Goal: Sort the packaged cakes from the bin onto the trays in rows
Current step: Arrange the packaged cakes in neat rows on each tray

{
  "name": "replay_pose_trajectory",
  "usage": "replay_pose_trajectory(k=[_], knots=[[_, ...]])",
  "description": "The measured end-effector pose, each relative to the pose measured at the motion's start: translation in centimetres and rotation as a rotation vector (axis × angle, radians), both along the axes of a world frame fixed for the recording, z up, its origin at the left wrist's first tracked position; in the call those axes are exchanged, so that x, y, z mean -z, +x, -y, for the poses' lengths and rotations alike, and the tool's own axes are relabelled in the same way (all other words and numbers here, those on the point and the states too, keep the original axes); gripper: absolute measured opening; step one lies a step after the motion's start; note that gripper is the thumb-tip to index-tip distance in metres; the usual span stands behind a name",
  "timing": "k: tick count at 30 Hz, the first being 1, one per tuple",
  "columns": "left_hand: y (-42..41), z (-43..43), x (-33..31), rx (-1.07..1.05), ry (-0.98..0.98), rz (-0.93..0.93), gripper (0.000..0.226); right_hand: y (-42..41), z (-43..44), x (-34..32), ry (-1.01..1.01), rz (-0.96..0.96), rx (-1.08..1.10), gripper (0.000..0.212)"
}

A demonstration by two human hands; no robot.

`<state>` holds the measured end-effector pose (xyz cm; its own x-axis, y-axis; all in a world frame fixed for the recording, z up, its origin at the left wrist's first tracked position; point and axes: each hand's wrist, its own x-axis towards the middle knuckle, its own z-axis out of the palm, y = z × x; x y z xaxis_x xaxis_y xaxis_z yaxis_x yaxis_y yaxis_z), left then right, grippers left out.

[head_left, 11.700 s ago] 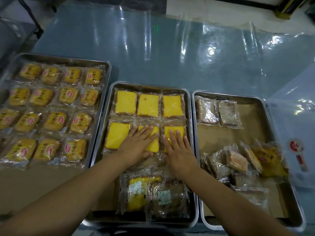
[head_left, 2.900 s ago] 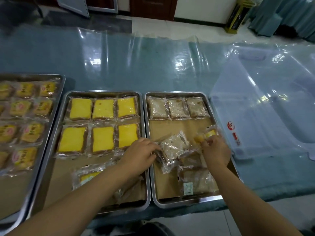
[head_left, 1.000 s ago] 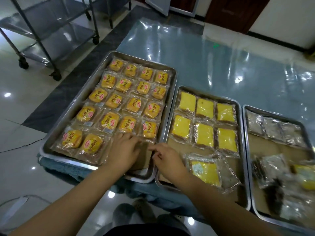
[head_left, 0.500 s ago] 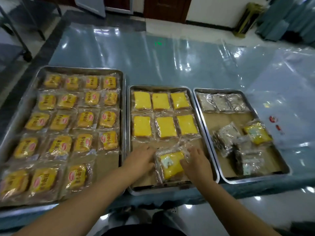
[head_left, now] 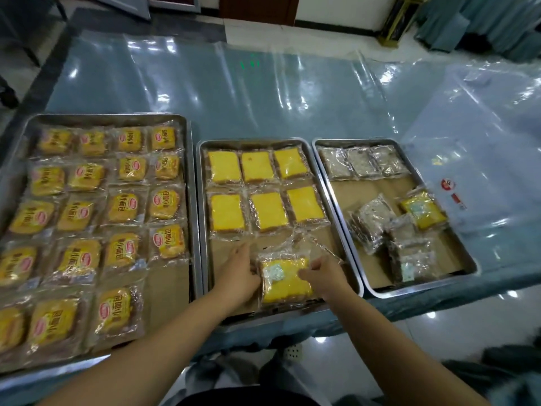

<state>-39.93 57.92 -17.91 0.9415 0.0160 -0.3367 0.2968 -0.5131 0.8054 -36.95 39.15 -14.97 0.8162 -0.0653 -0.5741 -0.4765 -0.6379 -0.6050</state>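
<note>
The middle tray (head_left: 202,230) holds two rows of yellow cakes and bare paper nearer its front rim, room for a third. There, the left hand (head_left: 238,276) and right hand (head_left: 323,276) pinch a yellow cake packet (head_left: 285,281) by its sides; it looks light, soft and slippery, best held by its crinkly film edges.

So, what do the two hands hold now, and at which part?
Both hold one yellow cake packet lying on the middle tray: left hand at its left edge, right hand at its right edge.
</note>
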Motion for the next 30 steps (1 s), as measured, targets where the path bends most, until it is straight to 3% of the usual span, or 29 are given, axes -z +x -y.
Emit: replay_pose_trajectory(k=[4, 7, 10, 12, 15, 18, 21, 26, 30], knots=[[0.7, 0.5, 0.5, -0.178, -0.153, -0.135, 0.064, 0.2, 0.3, -0.6, 0.048, 0.021, 0.083, 0.022], [1.3, 1.1, 0.6, -0.203, -0.346, -0.222, 0.05, 0.9, 0.7, -1.8, 0.067, 0.224, 0.228, 0.019], [1.6, 2.4, 0.6, -0.156, -0.434, -0.247, 0.058, 1.8, 1.3, -3.3, 0.126, 0.422, 0.355, 0.022], [1.6, 3.1, 0.6, -0.111, -0.43, -0.237, 0.061, 2.4, 1.6, -4.0, 0.213, 0.428, 0.353, 0.021], [1.7, 2.9, 0.4, -0.132, -0.359, -0.176, 0.056, 2.6, 1.2, -4.2, 0.185, 0.432, 0.216, 0.018], [2.0, 0.7, -0.4, -0.282, -0.266, -0.026, 0.048, 2.1, -0.4, -3.7, 0.163, 0.514, 0.09, 0.027], [2.0, -2.9, -1.4, -0.429, -0.214, 0.107, 0.042, 1.2, -3.0, -3.0, 0.155, 0.631, -0.05, 0.024], [0.7, -7.2, -2.1, -0.533, -0.09, 0.144, 0.032, -0.4, -5.9, -1.3, -0.118, 1.138, -0.75, 0.005], [-0.8, -7.9, -1.9, -0.367, 0.019, 0.166, 0.031, -1.9, -6.6, 1.2, -0.144, 1.123, -1.057, 0.006]])
